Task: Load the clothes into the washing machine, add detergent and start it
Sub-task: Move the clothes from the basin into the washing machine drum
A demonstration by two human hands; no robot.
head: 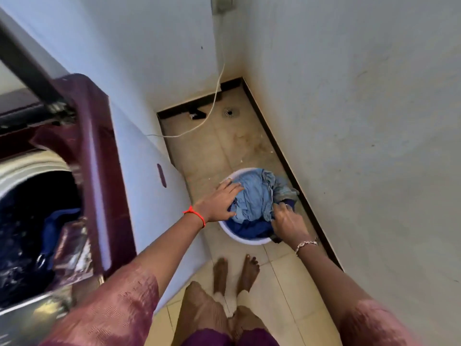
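Observation:
A white plastic tub (230, 232) stands on the tiled floor, filled with clothes. A light blue garment (254, 196) lies on top, darker blue cloth beneath it. My left hand (219, 202) lies on the left side of the light blue garment, fingers spread over it. My right hand (287, 221) grips the garment's right edge, fingers curled into the cloth. At the left, the top-loading washing machine (94, 151) with a maroon rim has its lid up. Its drum (32, 233) holds dark blue clothes.
White walls close in the narrow floor strip on the right and behind. A white cable (212, 108) hangs down the corner to the floor beside a floor drain (230, 112). My bare feet (235, 273) stand just in front of the tub.

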